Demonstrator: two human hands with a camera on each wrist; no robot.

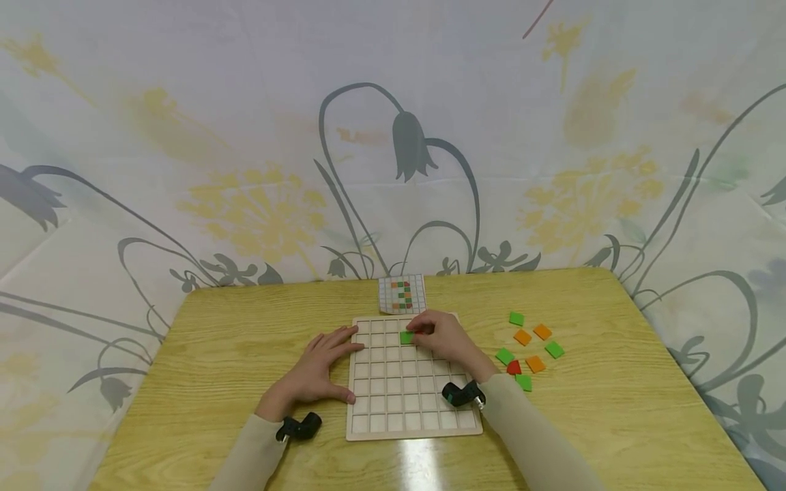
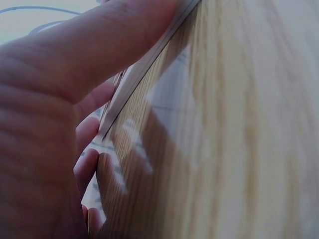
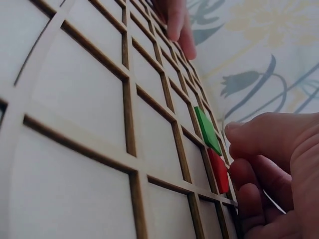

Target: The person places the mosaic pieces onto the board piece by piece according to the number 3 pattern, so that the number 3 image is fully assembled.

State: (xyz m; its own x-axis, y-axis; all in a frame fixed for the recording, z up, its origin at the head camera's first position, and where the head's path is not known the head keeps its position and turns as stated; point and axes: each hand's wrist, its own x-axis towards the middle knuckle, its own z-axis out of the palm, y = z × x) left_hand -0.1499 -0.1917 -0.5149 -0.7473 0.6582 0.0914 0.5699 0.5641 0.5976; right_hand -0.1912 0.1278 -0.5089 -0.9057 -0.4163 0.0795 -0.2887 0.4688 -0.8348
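My right hand (image 1: 445, 335) is over the top rows of a pale wooden grid board (image 1: 393, 402). Its curled fingers are at a red tile (image 3: 218, 171), partly hidden under them in the head view. Right beside that, a green square tile (image 1: 406, 337) lies in a neighbouring cell, seen in the right wrist view just above the red one. My left hand (image 1: 316, 368) is spread at the board's left side, fingertips and thumb touching its edge. The left wrist view shows the thumb (image 2: 114, 40) along the board's side.
Loose green, orange and red tiles, such as an orange one (image 1: 535, 364) and a red one (image 1: 513, 367), lie right of the board. A card with a coloured grid pattern (image 1: 385, 294) stands behind it. A flowered cloth (image 1: 264, 136) hangs past the table's back edge.
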